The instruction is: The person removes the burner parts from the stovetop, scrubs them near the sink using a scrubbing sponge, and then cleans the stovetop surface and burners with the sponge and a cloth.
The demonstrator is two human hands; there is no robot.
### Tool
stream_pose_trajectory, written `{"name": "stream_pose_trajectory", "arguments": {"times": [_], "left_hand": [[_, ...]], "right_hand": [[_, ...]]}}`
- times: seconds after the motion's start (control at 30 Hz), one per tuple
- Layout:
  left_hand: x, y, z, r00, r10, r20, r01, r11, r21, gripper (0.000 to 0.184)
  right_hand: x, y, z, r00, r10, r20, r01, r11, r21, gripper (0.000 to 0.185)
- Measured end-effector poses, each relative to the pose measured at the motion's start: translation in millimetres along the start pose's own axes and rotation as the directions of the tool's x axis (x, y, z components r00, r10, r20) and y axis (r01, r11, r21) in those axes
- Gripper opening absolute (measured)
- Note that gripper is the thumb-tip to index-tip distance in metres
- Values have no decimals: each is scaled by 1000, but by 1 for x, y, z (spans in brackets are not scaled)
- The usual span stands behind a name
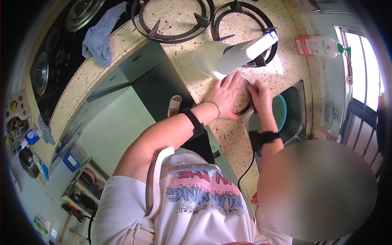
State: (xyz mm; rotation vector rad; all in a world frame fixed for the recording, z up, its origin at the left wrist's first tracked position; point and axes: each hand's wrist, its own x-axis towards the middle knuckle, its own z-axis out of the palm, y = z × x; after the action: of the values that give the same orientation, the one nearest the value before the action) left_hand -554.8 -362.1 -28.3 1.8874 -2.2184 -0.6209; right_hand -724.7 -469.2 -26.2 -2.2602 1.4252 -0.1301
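Observation:
My left hand lies with its fingers spread over the left side of a dark-rimmed ring on the speckled countertop. Counter surface shows inside the ring. On the ring's right side, my right hand has its fingers bent against the rim and pressed together. Just beyond both hands stands a translucent white container with a white upper part, partly over a black burner grate.
Two black burner grates lie at the back. At right are a sink with a teal basin and a pump bottle. A blue-grey cloth hangs over the left counter edge. A black cable runs below my right wrist.

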Motion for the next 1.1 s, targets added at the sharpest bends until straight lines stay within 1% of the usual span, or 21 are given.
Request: {"name": "stream_pose_trajectory", "arguments": {"times": [0.1, 0.13, 0.23, 0.33, 0.37, 0.43, 0.53, 0.63, 0.67, 0.73, 0.77, 0.8, 0.83, 0.87, 0.9, 0.93, 0.97, 1.0, 1.03, 1.1], "left_hand": [[0, 0, -2, 1000, -7, -1, 7, 1000, 9, 127], [0, 1, -2, 1000, -5, -7, 5, 1000, 4, 126], [2, -3, -1, 1000, 0, -15, 0, 1000, 0, 126], [0, 0, 0, 1000, 10, -5, -10, 1000, 7, 127], [0, 0, 0, 1000, 11, -8, -11, 1000, 6, 127], [0, 0, -2, 1000, 11, -16, -11, 1000, 13, 127], [-1, 0, -7, 1000, 9, 3, -9, 999, 39, 128], [0, -5, -17, 976, 188, 110, -203, 969, 141, 131], [4, -12, -19, 951, 283, 128, -298, 947, 117, 132], [11, -24, -25, 870, 465, 164, -479, 876, 55, 134], [10, -21, -28, 898, 408, 167, -429, 895, 124, 135], [7, -13, -39, 922, 350, 165, -379, 905, 196, 136], [2, -6, -45, 943, 292, 159, -325, 907, 267, 137], [-8, 2, -41, 979, 190, 71, -197, 974, 114, 138], [-15, 11, -32, 996, 91, 3, -91, 994, 57, 138], [-20, 20, -18, 998, -11, -61, 11, 1000, -7, 139], [-21, 25, -3, 986, -115, -118, 106, 991, -79, 139], [-18, 26, 1, 980, -148, -131, 138, 987, -88, 138], [-17, 25, 6, 981, -142, -129, 135, 989, -61, 138], [-16, 25, 13, 982, -144, -125, 143, 990, -17, 137]], "right_hand": [[16, -1, 1, 996, -86, 27, 81, 985, 152, 26], [10, 3, 2, 995, -100, -11, 100, 988, 117, 26], [-34, 13, -7, 1000, 7, 16, -7, 1000, -2, 25], [-28, 20, -2, 1000, 22, -23, -20, 997, 73, 26], [-16, 20, 1, 997, -60, -38, 61, 997, 41, 26], [24, -2, 1, 972, -227, -68, 226, 974, -21, 27], [37, -8, 6, 975, -219, -41, 220, 976, -3, 29], [9, -1, -2, 998, -65, 22, 64, 997, 39, 30], [-3, 10, -2, 999, -43, 24, 40, 994, 101, 29], [-30, 15, -6, 999, 11, -40, -3, 981, 195, 28], [-43, 18, -7, 997, 44, -68, -26, 969, 245, 28], [-52, 21, -5, 993, 104, -58, -86, 963, 256, 28], [-60, 20, -4, 992, 105, -71, -81, 956, 281, 27], [-67, 15, -2, 991, 103, -81, -74, 949, 306, 27], [-73, 10, 1, 991, 101, -88, -66, 941, 331, 26], [-77, 7, 7, 986, 80, -147, -25, 938, 346, 24], [-84, 6, 11, 984, 88, -157, -30, 939, 342, 23], [-90, 5, 14, 981, 96, -167, -35, 941, 335, 22], [-92, 3, 16, 979, 102, -176, -39, 944, 327, 21], [-85, 0, 10, 982, 66, -176, -24, 973, 228, 20]]}}
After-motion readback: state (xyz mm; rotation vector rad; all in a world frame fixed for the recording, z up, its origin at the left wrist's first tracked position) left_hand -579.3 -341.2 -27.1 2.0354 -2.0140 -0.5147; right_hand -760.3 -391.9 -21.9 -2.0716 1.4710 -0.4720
